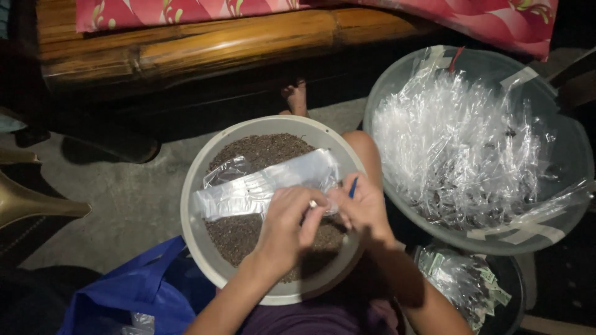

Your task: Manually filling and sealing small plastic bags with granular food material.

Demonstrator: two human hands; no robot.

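Grey basin (192,205) on lap, filled with dark seeds (261,149). Clear plastic pouches (261,189) lying flat across seeds. Left hand (288,226) pinched on pouch edge near small white item; right hand (363,208) closed around blue stick (352,187), touching same edge. Taped tub (562,211) of filled clear packets (453,149) just beside, right. Blue bag (133,294) lower left.

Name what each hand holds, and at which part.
Left hand pinches a small pale item, too small to identify; right hand holds a blue stick by its lower end.
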